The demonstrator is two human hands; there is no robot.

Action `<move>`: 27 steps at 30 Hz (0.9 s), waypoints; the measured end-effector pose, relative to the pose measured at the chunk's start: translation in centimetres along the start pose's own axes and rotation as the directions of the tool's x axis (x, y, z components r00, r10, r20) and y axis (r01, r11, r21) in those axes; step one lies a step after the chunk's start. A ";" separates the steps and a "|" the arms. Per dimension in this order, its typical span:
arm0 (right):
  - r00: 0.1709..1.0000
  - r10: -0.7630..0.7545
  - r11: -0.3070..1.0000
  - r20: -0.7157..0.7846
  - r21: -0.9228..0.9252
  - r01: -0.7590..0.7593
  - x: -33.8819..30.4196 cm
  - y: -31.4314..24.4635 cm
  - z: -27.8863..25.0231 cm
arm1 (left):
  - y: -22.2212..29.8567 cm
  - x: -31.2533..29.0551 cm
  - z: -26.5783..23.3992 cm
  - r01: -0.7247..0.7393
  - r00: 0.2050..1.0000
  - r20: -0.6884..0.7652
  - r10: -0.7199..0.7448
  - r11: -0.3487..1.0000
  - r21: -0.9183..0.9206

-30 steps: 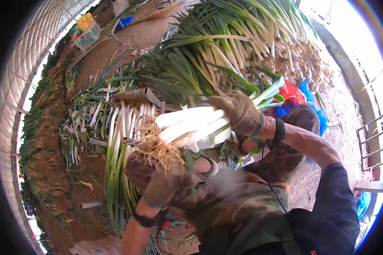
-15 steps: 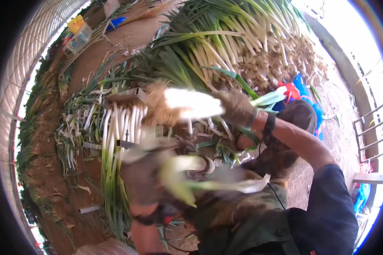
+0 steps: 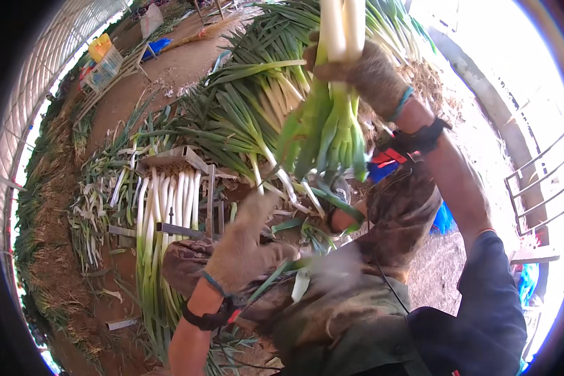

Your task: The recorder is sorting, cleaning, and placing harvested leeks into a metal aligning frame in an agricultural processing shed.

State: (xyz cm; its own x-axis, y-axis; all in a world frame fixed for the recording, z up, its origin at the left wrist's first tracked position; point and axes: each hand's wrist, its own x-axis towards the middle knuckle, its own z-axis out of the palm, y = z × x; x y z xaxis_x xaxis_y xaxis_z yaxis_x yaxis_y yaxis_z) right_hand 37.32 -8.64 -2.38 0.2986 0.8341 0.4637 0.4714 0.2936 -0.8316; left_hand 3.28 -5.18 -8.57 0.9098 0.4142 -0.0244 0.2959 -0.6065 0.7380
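Observation:
My right hand [image 3: 373, 75], in a tan work glove, is closed around several thick leeks [image 3: 343, 31] at the upper middle. Their white stalks point up out of the picture, and their green tops hang below the fist. Root ends are out of view. My left hand [image 3: 244, 247], gloved too, is over my lap with thumb and fingers apart. Beside its thumb is a loose green leaf strip [image 3: 269, 279]. Left of that hand, a row of trimmed leeks [image 3: 175, 197] lies in a metal frame [image 3: 185, 156], white ends away from me.
A large heap of leeks [image 3: 250, 119] with soil on the roots spreads ahead. Leaf scraps [image 3: 91, 213] litter the ground at left, beyond them a band of piled greens [image 3: 37, 244]. A crate [image 3: 103, 69] stands far left; a metal rail [image 3: 542, 188] is at right.
My right hand has risen and swung the leeks from lying sideways, roots left, to stalks up. The leaf peelings blurred at my left hand are gone from it, and its fingers have spread.

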 end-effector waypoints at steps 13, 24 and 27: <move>0.985 0.024 0.847 0.173 0.520 -0.112 -2.3 -7.3 -0.5 | -4.6 5.3 1.7 0.170 0.930 -0.366 -0.018 0.905 0.389; 0.992 0.033 0.867 0.120 0.491 -0.088 -3.3 -6.7 -6.1 | -9.2 4.3 0.7 0.292 0.902 -0.382 -0.202 0.936 0.195; 0.986 0.083 0.851 0.144 0.505 -0.145 -3.9 -6.3 -4.0 | -2.1 7.3 1.5 -0.232 0.787 -0.567 0.245 0.968 0.097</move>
State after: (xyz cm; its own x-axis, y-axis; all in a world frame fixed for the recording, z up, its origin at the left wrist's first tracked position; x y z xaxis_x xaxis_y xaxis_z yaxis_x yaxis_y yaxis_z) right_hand 36.47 -15.64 2.26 0.2137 0.9142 0.3443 -0.0615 0.3644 -0.9292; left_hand 9.73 -1.90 -11.31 0.6236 0.5616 0.5439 0.1033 -0.7488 0.6547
